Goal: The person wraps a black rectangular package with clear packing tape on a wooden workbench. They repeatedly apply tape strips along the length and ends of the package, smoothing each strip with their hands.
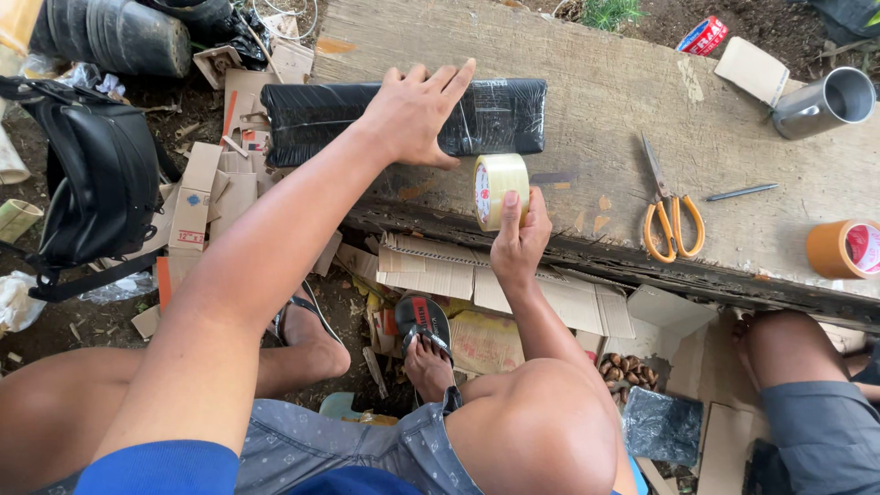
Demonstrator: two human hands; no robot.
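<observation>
A long black plastic-wrapped package [321, 115] lies on a rough wooden plank [605, 101]. My left hand [417, 115] lies flat on the package's middle, fingers spread, pressing it down. Just in front of it, my right hand [518, 243] grips a roll of clear packing tape [500, 188], held upright at the plank's near edge, below the package's right end.
Orange-handled scissors [672, 220], a dark pen [741, 192], a brown tape roll [843, 249] and a metal cup [825, 103] lie on the plank's right side. Cardboard scraps [197, 206] litter the ground. A black bag [96, 179] sits at left. Another person's knee [788, 353] is at right.
</observation>
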